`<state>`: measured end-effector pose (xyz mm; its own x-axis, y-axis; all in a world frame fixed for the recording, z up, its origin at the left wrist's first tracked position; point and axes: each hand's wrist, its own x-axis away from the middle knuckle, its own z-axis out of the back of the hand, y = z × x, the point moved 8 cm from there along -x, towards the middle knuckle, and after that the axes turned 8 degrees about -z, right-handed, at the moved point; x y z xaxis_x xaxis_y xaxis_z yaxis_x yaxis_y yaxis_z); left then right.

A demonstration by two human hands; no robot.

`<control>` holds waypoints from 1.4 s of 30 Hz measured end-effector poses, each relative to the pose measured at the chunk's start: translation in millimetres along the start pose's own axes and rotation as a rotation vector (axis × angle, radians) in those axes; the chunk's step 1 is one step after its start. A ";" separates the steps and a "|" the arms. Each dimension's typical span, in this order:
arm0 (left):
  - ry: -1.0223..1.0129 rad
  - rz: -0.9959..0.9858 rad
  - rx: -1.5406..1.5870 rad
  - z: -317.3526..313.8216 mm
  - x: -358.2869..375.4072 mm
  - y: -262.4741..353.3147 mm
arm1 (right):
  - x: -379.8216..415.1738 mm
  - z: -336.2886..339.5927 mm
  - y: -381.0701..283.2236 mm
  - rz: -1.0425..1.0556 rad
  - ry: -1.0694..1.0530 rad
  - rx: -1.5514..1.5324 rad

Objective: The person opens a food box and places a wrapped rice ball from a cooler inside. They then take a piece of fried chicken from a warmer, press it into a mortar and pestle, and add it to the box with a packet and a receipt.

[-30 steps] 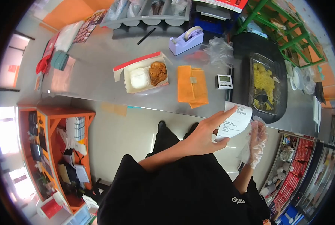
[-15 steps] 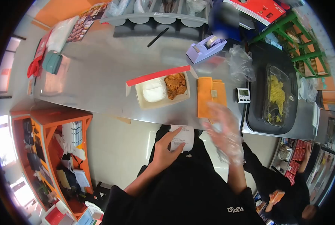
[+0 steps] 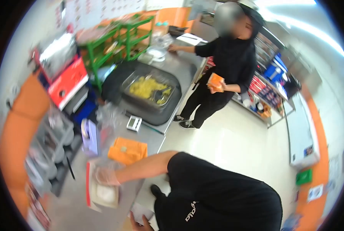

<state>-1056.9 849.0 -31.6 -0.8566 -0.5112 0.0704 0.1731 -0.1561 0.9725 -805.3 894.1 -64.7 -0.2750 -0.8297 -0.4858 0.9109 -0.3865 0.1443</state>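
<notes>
My right hand [image 3: 107, 176], in a clear plastic glove, reaches into the open food box [image 3: 114, 203] with a red flap. It covers the end where the fried chicken lay, and blur hides what its fingers do. White rice [image 3: 104, 193] shows in the other end of the box. At the bottom edge, my bare left hand [image 3: 142, 226] holds a white printed receipt [image 3: 142, 211], partly cut off by the frame. Beside the box lies a folded orange paper packet [image 3: 127, 150].
A small white timer [image 3: 134, 123] and a lilac tape dispenser [image 3: 89, 138] stand on the steel counter. A black tray [image 3: 114, 82] carries a clear container of yellow food [image 3: 149, 88]. Another person [image 3: 227, 57] in black stands at the counter's far end, holding an orange packet [image 3: 216, 82].
The view has swung right and up, bringing the other person fully into sight. My gloved right hand has moved from beside the orange packet into the box. The receipt stays in my left hand.
</notes>
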 end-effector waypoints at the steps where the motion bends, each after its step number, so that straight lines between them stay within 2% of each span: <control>1: -0.055 -0.134 -0.193 3.8 1.1 14.6 | -9.9 37.3 -0.1 0.026 -0.186 0.036; 2: -0.088 -0.262 -0.393 7.6 4.3 32.3 | -16.0 55.4 -0.2 0.055 -0.371 0.057; 4: -0.260 0.176 -0.577 7.5 -9.3 18.4 | -7.1 4.0 -3.7 -0.191 0.057 0.340; 5: -0.125 -0.120 -0.208 4.0 -15.2 3.7 | -8.9 -12.2 2.5 -0.217 0.079 0.372; 6: -0.140 -0.158 -0.214 4.4 -23.7 -6.6 | -14.2 -35.6 3.4 -0.126 -0.082 0.253; 8: -0.241 -0.423 -0.252 -1.3 -38.1 6.6 | -23.5 -76.0 -1.7 0.064 -0.401 -0.010; 9: -0.330 -0.503 -0.349 -7.7 -40.0 32.2 | -23.1 -100.3 -8.1 0.163 -0.559 -0.147; 10: -0.335 -0.526 -0.356 -9.2 -42.2 44.8 | -33.7 -128.8 -3.0 0.225 -0.327 -0.672; 11: -0.321 -0.519 -0.391 -10.0 -43.3 51.8 | -32.2 -151.3 6.2 0.489 -0.145 -1.346; 12: -0.304 -0.509 -0.425 -11.1 -43.4 58.6 | -35.0 -184.8 14.5 0.491 -0.134 -1.333; 13: -0.307 -0.520 -0.428 -13.7 -40.2 70.5 | -21.9 -176.8 22.3 0.842 0.010 -1.646; 14: -0.293 -0.451 -0.468 -12.9 -39.2 77.3 | -22.7 -173.7 22.2 0.842 0.018 -1.639; 17: -0.267 -0.342 -0.463 -12.2 -39.8 76.9 | -19.3 -137.9 34.5 0.757 0.269 -1.950; 18: -0.257 -0.292 -0.420 -8.9 -39.4 74.0 | -21.8 -112.2 30.5 0.552 0.227 -1.819; 19: -0.259 -0.291 -0.424 -9.3 -38.0 78.4 | -24.4 -86.3 24.0 0.235 0.128 -1.425; 20: -0.259 -0.310 -0.474 -10.3 -36.6 87.4 | -23.3 -59.3 10.5 -0.032 -0.081 -0.600; 21: -0.259 -0.327 -0.520 -11.1 -34.5 92.3 | -20.2 -15.7 7.7 -0.056 -0.142 -0.324; 23: -0.244 -0.449 -0.536 -11.7 -40.8 80.4 | -13.3 64.1 17.5 -0.069 -0.096 -0.147; 24: -0.362 -0.650 -0.257 -20.1 -58.6 56.8 | -6.9 108.9 26.0 -0.077 -0.059 -0.209; 25: -0.305 -0.688 -0.302 -29.8 -36.9 96.7 | 14.5 128.3 37.3 -0.145 0.279 -0.325; 26: -0.254 -0.541 -0.270 -35.7 -33.1 115.6 | 15.4 203.9 54.8 -0.252 0.173 -0.497; 27: -0.200 -0.418 -0.165 -34.0 -31.5 112.3 | 7.8 202.3 64.9 -0.223 -0.120 -0.795; 28: -0.181 -0.387 -0.194 -31.8 -26.9 119.9 | 12.8 225.1 75.9 -0.286 -0.182 -0.891; 29: -0.183 -0.340 -0.224 -28.3 -27.2 113.2 | 21.2 242.8 89.4 -0.331 0.050 -1.184; 30: -0.159 -0.202 -0.083 -27.9 -25.5 93.8 | 33.4 228.2 102.1 -0.541 -0.162 -1.372; 31: -0.147 -0.276 -0.075 -29.4 -23.0 96.1 | 50.3 223.6 101.5 -0.708 -0.263 -1.859; 33: -0.114 -0.229 -0.016 -31.8 -20.4 91.2 | 76.4 236.7 103.5 -0.833 0.057 -2.389; 34: -0.145 -0.213 0.056 -37.7 -22.6 86.6 | 83.3 235.1 102.4 -0.833 0.037 -2.390; 36: -0.172 -0.208 0.070 -43.1 -28.7 80.5 | 97.5 233.2 110.4 -0.823 0.217 -2.629; 41: -0.297 -0.221 -0.001 -67.9 -34.8 92.6 | 116.9 253.4 114.2 -0.830 0.350 -2.589; 42: -0.319 -0.214 0.005 -73.3 -33.8 92.5 | 120.1 261.6 114.5 -0.809 0.315 -2.574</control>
<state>-976.3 789.8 39.7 -0.9815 -0.1786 -0.0693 -0.0276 -0.2264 0.9737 -814.4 644.8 118.9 -0.6755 -0.7372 -0.0151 -0.6421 0.5982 -0.4795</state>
